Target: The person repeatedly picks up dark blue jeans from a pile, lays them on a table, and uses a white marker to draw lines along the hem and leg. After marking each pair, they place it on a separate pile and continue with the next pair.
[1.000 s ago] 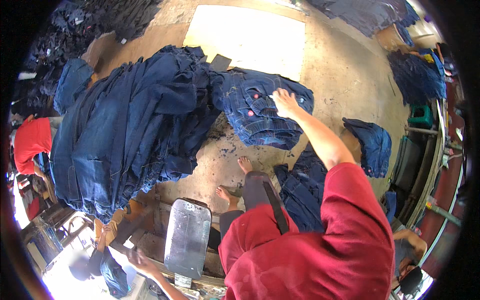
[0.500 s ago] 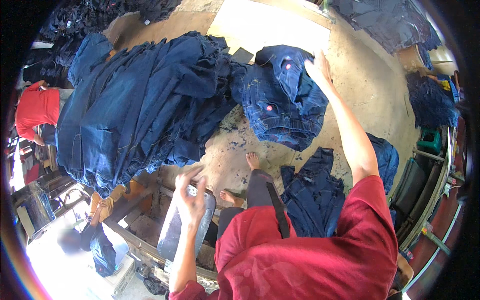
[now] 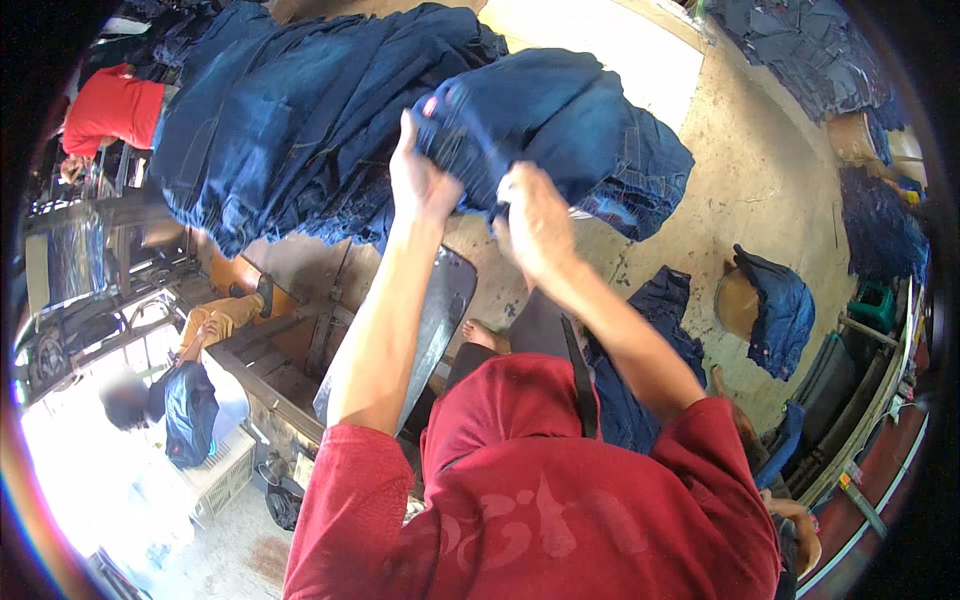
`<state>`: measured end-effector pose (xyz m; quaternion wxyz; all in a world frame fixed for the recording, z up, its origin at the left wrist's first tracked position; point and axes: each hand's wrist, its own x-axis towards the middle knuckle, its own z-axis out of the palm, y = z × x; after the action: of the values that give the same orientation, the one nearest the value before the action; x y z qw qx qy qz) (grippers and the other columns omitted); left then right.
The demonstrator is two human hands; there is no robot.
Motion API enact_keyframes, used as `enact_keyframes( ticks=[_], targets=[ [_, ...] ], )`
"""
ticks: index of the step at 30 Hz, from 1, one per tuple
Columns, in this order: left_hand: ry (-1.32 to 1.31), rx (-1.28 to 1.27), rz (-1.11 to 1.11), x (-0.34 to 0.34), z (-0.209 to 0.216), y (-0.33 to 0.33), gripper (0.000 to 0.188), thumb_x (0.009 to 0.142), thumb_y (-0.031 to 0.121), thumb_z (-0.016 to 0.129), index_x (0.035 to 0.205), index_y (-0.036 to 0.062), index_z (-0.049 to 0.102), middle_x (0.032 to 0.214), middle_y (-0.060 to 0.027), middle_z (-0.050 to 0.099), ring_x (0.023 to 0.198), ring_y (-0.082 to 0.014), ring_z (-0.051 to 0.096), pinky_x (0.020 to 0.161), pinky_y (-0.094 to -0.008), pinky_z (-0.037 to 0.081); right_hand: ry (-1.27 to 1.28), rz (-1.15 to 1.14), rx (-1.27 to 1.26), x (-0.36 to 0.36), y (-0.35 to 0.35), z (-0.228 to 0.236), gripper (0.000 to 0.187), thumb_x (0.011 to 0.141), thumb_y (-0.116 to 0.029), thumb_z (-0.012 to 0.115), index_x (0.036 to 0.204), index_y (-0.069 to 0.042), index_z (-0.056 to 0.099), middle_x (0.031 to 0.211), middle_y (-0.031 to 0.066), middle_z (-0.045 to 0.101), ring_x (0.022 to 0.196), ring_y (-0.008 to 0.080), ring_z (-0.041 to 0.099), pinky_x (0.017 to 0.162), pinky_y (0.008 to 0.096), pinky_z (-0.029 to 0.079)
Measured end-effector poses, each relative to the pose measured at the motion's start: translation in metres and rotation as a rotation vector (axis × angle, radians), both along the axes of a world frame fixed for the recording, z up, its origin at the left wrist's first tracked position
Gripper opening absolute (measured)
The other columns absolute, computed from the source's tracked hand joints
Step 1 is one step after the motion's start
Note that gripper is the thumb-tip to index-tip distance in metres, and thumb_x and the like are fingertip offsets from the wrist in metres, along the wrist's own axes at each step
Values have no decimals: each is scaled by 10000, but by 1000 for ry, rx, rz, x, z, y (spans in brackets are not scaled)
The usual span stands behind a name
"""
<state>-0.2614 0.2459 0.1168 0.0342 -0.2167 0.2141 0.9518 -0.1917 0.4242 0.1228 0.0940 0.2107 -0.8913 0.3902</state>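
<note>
Both my arms raised, stretched forward. My left hand [image 3: 420, 185] fingers curled tight, gripping, back of hand showing. My right hand [image 3: 535, 225] beside it, clenched too, wrist bent. Red sleeves at shoulders.

My hands: two, left hand [image 3: 420, 185], right hand [image 3: 535, 220]
Jeans held: one pair of jeans [image 3: 560, 120]
Jeans heaps: one big pile far left [image 3: 290, 110]
Stools: one green stool right [image 3: 875, 305]

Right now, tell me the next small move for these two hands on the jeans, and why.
Probably draw the jeans back toward the metal board below the hands. The left hand and right hand both grip one end of the garment, lifted off the floor, while the rest of it hangs forward over the heap of jeans, and the board lies bare beneath.
</note>
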Motion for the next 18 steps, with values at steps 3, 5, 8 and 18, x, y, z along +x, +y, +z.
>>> enact_keyframes(
  ticks=[3, 5, 8, 18],
  targets=[
    [-117, 23, 142, 121, -22, -49, 594, 1162, 516, 488, 1542, 76, 606, 1585, -153, 627, 1451, -379, 587, 1281, -587, 390, -211, 84, 19, 101, -38, -36, 504, 763, -1, 839, 1171, 1, 544, 1125, 212, 623, 1066, 411, 656, 912, 484, 559],
    [-256, 102, 247, 215, -28, -73, 551, 1173, 486, 476, 1568, 120, 593, 1595, -138, 622, 1447, -376, 589, 1272, -586, 398, -241, 232, -65, 170, -41, -33, 608, 765, -43, 855, 1273, 11, 525, 1127, 194, 633, 1057, 410, 644, 963, 490, 554],
    [-300, 61, 372, 334, -29, -109, 559, 1179, 489, 457, 1579, 119, 585, 1613, -149, 604, 1459, -385, 578, 1266, -583, 406, -575, 483, -174, 240, -49, -16, 662, 822, -166, 920, 1332, -9, 528, 1097, 183, 686, 1030, 402, 696, 937, 492, 584],
    [-479, -214, 459, 520, -39, -228, 612, 1159, 520, 515, 1539, 50, 611, 1542, -141, 666, 1373, -344, 663, 1230, -570, 469, -1077, -615, -684, 130, -29, -95, 596, 1034, -379, 793, 1438, -18, 544, 1202, 166, 695, 1034, 305, 738, 912, 501, 625]
  ],
)
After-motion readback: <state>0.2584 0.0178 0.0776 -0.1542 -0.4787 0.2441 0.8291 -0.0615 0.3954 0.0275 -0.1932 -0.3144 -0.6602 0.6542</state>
